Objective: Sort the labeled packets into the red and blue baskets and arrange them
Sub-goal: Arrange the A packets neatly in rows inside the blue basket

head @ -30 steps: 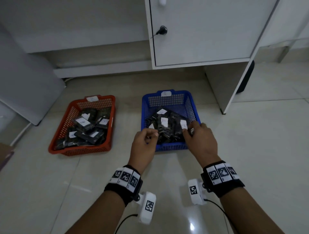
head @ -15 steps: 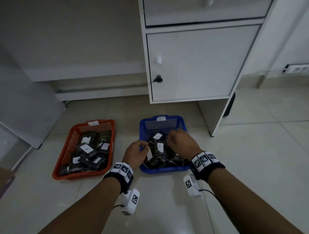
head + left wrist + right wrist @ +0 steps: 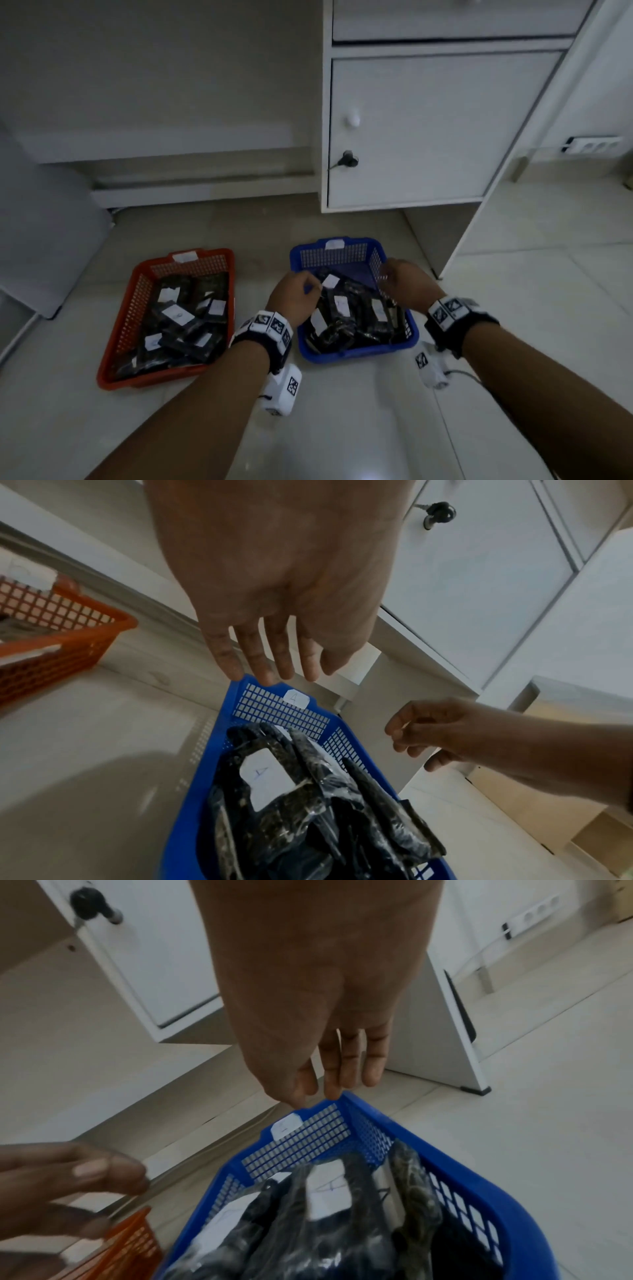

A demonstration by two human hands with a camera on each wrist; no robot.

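Both hands over blue basket [image 3: 356, 351], left hand [image 3: 293, 301] slack, right hand [image 3: 406, 286] seemingly empty

Bare forearms, no sleeves. Black wristbands [image 3: 270, 334] on both wrists, each topped with white tiles bearing black square fiducial markers. White camera pod [image 3: 281, 389] under left wrist, one marker on its face. Matching pod [image 3: 432, 368] under right wrist, thin grey cable [image 3: 470, 375] trailing off.

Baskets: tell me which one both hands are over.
The blue basket, right of the red basket; left hand and right hand hover there.
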